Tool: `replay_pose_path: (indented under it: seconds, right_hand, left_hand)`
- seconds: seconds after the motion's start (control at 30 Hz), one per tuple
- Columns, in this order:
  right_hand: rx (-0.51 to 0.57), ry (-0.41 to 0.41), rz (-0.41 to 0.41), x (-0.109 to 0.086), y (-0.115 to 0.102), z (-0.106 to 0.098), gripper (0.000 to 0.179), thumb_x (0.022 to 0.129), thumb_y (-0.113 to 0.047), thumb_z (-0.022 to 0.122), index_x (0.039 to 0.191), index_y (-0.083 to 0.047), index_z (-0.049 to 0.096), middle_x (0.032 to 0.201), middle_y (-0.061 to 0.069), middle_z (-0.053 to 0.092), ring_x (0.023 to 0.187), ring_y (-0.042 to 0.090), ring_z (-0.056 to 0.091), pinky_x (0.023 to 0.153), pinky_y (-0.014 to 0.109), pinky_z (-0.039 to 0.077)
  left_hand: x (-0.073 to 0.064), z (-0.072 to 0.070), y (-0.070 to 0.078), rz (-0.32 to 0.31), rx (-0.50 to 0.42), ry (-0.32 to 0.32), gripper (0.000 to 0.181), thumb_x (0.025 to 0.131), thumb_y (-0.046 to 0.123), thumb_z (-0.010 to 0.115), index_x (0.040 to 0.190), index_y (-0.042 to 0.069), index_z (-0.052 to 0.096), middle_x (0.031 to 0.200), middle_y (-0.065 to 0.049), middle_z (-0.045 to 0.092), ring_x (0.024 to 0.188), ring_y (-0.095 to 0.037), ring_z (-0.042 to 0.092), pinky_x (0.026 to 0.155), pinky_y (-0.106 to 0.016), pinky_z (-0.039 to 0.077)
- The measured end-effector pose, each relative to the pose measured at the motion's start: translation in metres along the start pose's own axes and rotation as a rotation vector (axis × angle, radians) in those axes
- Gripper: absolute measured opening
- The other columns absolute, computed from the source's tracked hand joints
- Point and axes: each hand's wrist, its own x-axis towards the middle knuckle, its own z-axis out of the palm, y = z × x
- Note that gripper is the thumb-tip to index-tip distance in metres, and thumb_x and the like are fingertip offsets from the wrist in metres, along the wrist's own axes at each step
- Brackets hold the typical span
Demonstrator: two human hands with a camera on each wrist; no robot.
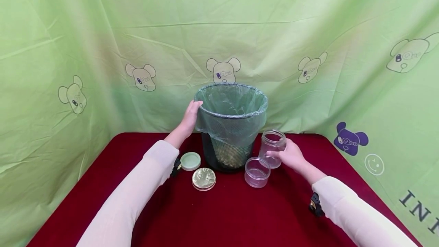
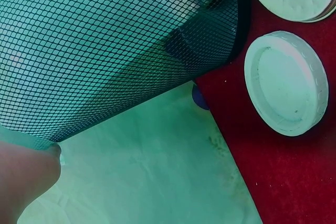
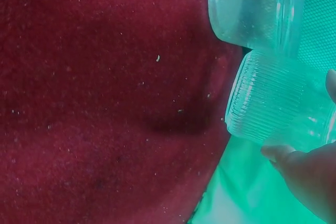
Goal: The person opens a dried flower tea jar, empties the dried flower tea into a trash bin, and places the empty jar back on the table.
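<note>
A black mesh waste bin [image 1: 230,153] with a thin clear bag liner [image 1: 236,127] folded over its rim stands at the table's back. My left hand [image 1: 191,115] holds the bin's rim on the left side; part of that hand [image 2: 29,174] shows by the mesh in the left wrist view. To the right of the bin, my right hand [image 1: 289,154] grips a tall clear jar [image 1: 266,151] with a ribbed lower side, thumb and fingers on opposite sides. Just in front of it sits a short, wide clear jar [image 1: 257,178], lidless, also in the right wrist view.
Left of the bin lies a whitish lid [image 1: 190,161], and nearer me are gold-coloured round lids [image 1: 204,178], apparently stacked. A dark red cloth [image 1: 219,216] covers the table. Green printed curtains [image 1: 185,41] hang close behind and at both sides.
</note>
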Motion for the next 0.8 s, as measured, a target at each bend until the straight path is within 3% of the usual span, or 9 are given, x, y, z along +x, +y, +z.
replay_pose_path:
  seconds: [0.27, 0.8]
  right_hand:
    - [0.012, 0.002, 0.0, 0.0, 0.001, 0.007, 0.055, 0.075, -0.018, 0.083, 0.117, 0.007, 0.056, 0.106, 0.022, 0.066, 0.1, 0.037, 0.059, 0.088, 0.048, 0.045]
    - [0.048, 0.003, 0.052, -0.005, 0.01, 0.016, 0.058, 0.077, -0.014, 0.079, 0.12, 0.01, 0.05, 0.111, 0.026, 0.061, 0.104, 0.039, 0.056, 0.092, 0.049, 0.044]
  left_hand:
    - [0.0, -0.001, 0.0, -0.012, 0.017, -0.006, 0.067, 0.093, 0.032, 0.042, 0.149, -0.002, 0.029, 0.155, -0.015, 0.026, 0.143, -0.025, 0.019, 0.115, -0.04, 0.015]
    - [0.0, 0.0, -0.001, 0.0, 0.007, 0.002, 0.063, 0.093, 0.032, 0.042, 0.146, -0.001, 0.034, 0.153, -0.015, 0.029, 0.141, -0.025, 0.022, 0.114, -0.039, 0.016]
